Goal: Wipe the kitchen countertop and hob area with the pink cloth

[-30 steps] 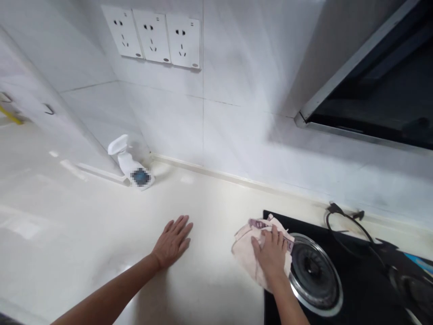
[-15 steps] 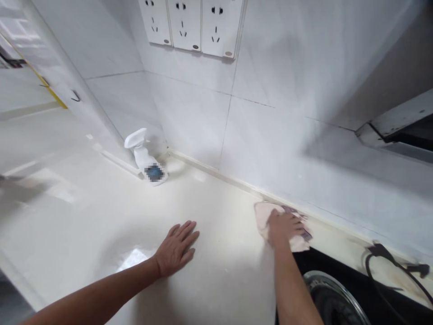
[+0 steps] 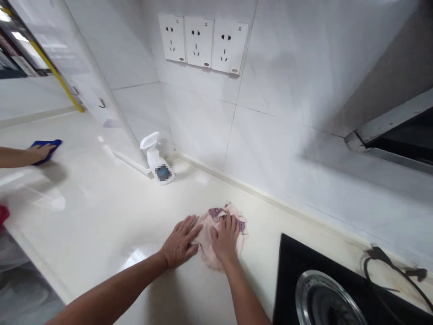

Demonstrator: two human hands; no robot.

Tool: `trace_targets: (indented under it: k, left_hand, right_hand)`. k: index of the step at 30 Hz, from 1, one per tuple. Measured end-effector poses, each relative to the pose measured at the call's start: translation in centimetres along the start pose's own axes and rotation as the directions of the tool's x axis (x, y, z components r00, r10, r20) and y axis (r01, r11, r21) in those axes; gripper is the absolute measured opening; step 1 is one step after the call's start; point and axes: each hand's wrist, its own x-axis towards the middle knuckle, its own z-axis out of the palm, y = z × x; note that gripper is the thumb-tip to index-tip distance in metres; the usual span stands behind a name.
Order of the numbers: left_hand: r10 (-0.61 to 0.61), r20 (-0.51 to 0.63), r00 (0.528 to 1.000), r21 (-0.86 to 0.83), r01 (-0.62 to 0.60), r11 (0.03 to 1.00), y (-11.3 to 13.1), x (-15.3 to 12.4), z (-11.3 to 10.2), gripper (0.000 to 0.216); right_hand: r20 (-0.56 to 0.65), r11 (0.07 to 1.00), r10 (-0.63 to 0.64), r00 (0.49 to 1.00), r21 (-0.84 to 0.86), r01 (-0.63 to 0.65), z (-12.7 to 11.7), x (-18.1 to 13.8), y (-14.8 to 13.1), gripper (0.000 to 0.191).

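A crumpled pale pink cloth (image 3: 208, 246) with purple patches lies on the white countertop (image 3: 135, 216). My right hand (image 3: 225, 234) presses down over it and grips it, fingers bent a little into its folds. Beside it, my left hand (image 3: 179, 243) rests flat on the counter, fingers apart, its tips at the cloth's left edge. Further back by the wall corner, a white spray bottle (image 3: 155, 158) stands near both hands, its label blurred out.
A black cooktop (image 3: 287, 262) with a round metal burner ring lies at right, a black cable (image 3: 372, 271) behind it. Three wall sockets (image 3: 199, 43) sit above. At far left, another person's hand (image 3: 39, 153) is on a blue cloth (image 3: 50, 146). A wall end (image 3: 111, 113) divides the counter.
My right hand has drawn the pink cloth leftward from the cooktop's back corner to beside my left hand. My left hand has barely moved. The other person's hand and blue cloth now show.
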Motion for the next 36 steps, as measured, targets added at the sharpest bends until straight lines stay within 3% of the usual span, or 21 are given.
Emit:
trace_targets:
  k: [2, 4, 9, 12, 16, 20, 26, 32, 34, 36]
  left_hand:
    - [-0.004, 0.035, 0.999, -0.017, 0.004, 1.0, -0.2, -0.1, 0.3, 0.066]
    - [-0.021, 0.059, 0.998, -0.038, 0.023, 0.999, -0.1, 0.0, 0.4, 0.064]
    - [-0.062, 0.072, 0.995, -0.123, 0.071, 0.99, 0.6, 0.4, -0.3, 0.071]
    - [-0.044, 0.045, 0.998, -0.191, 0.051, 0.98, 0.5, 0.3, -1.0, 0.075]
    - [0.05, 0.028, 0.998, -0.236, -0.042, 0.971, 0.6, 0.0, -1.5, 0.065]
    - [0.187, 0.039, 0.982, -0.209, -0.175, 0.962, 3.3, 2.4, -0.6, 0.056]
    - [0.228, 0.179, 0.957, -0.189, -0.194, 0.963, 8.5, 11.5, 2.6, 0.069]
    - [0.006, 0.264, 0.965, -0.198, 0.048, 0.979, 13.0, 20.7, 5.7, 0.07]
    - [0.026, 0.312, 0.95, -0.212, 0.043, 0.976, 15.5, 21.2, 6.4, 0.076]
    - [0.154, 0.324, 0.933, -0.254, -0.071, 0.965, 18.2, 19.4, 6.4, 0.079]
  right_hand:
    - [0.009, 0.997, -0.067, 0.998, 0.044, 0.067, -1.2, -3.4, 1.3, 0.053]
    - [-0.037, 0.996, -0.056, 0.998, 0.063, 0.058, -3.4, -5.9, 4.1, 0.051]
    - [-0.266, 0.986, 0.15, 0.952, -0.025, -0.162, -9.5, -8.6, 13.9, 0.07]
    - [-0.309, 0.963, 0.208, 0.928, -0.102, -0.25, -10.2, -9.6, 17.3, 0.086]
    - [-0.314, 0.94, 0.217, 0.924, -0.186, -0.285, -8.9, -10.5, 18.3, 0.094]
    - [-0.318, 0.929, 0.214, 0.923, -0.224, -0.293, -8.5, -10.5, 18.5, 0.09]
    - [-0.343, 0.923, 0.234, 0.91, -0.216, -0.319, -8.8, -10.4, 19.1, 0.082]
    - [-0.357, 0.922, 0.254, 0.899, -0.192, -0.337, -8.9, -10.5, 19.4, 0.079]
    - [-0.364, 0.921, 0.265, 0.893, -0.179, -0.346, -9.0, -10.6, 19.4, 0.078]
    - [-0.365, 0.922, 0.27, 0.891, -0.167, -0.348, -9.1, -10.6, 19.4, 0.077]
